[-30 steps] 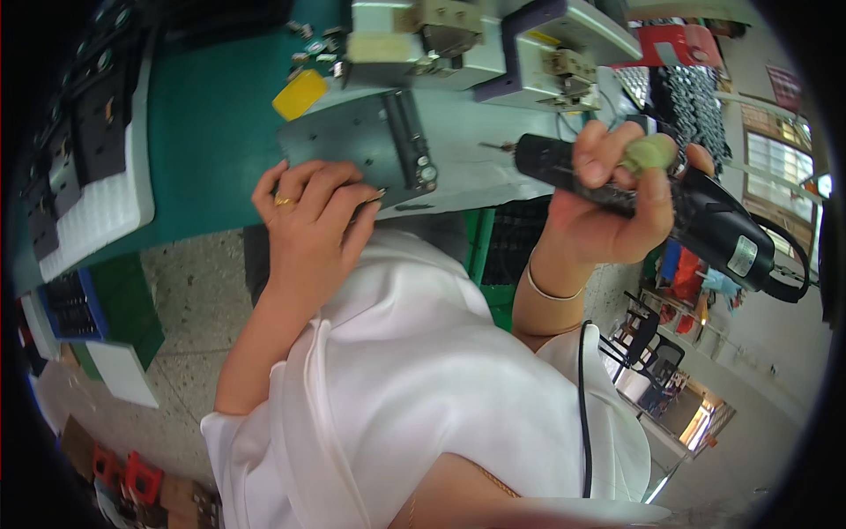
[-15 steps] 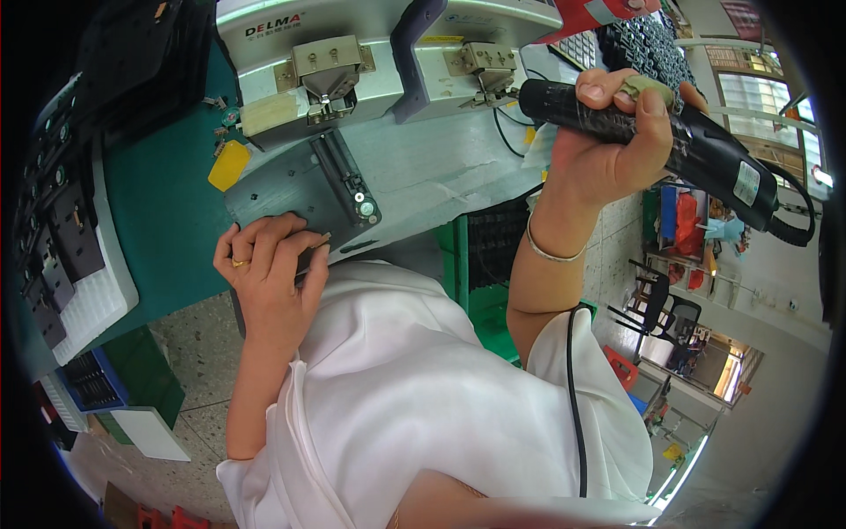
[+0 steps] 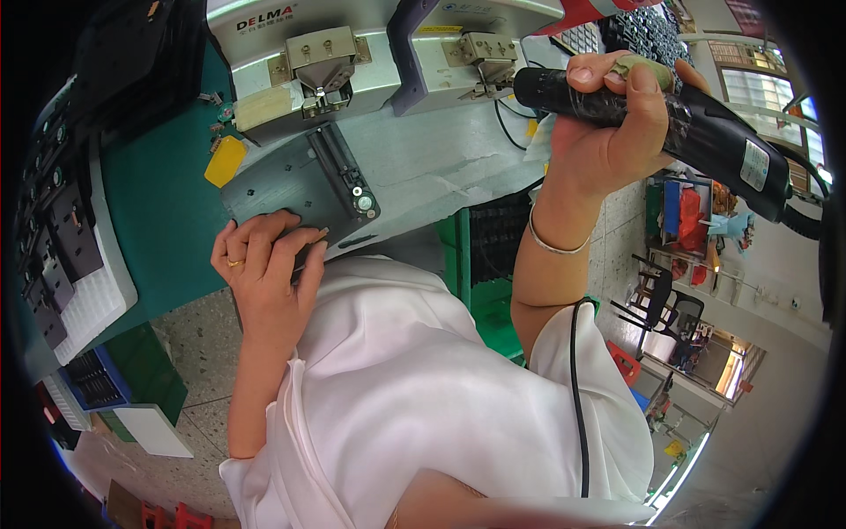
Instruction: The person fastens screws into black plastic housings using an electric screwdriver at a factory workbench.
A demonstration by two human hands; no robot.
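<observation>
My right hand [image 3: 621,132] is wrapped around a black electric screwdriver [image 3: 718,145], its front end pointing left at the outlet of the right-hand screw feeder [image 3: 489,63]. Whether its bit touches the outlet is too small to tell. A pale green wrap covers one of that hand's fingers. On the bench lies a flat dark panel [image 3: 278,176] with a raised hinge-like bar [image 3: 339,163] along its right side. My left hand [image 3: 269,264] grips the near edge of this panel, fingers bent over its top and the thumb by the edge.
Another screw feeder [image 3: 322,75] stands left of the first. A yellow tag [image 3: 226,161] and loose small parts lie on the green mat [image 3: 163,220]. At far left, a white foam tray [image 3: 106,282] holds dark parts. Below the bench is a green crate [image 3: 498,322].
The view has shifted slightly, and the screwdriver's cable end sits a little farther right. Its front end is still by the right feeder. My left hand stays on the panel.
</observation>
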